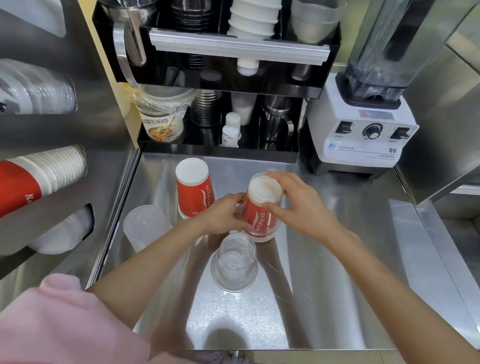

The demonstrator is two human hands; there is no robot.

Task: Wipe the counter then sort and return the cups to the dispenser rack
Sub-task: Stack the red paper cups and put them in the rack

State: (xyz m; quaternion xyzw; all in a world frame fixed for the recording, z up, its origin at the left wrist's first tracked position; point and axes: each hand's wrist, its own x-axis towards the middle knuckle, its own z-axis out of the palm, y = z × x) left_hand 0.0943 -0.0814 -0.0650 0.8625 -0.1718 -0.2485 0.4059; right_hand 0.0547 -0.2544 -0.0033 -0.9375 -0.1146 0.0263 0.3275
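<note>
Single head-worn wide-angle view, looking forward and steeply down, close over steel bench (339, 292); both forearms enter from bottom edge.

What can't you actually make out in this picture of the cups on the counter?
All in the head view:
- Red cup in both hands: the left hand and right hand cover its sides, so its full print is unreadable; a clear cup seems to sit over it, uncertain.
- Second red cup: lower rim hidden behind the left hand.
- Dispenser rack: cut off by the left edge.
- Blender: jar top cut off by the top edge; small label text too small.
</note>
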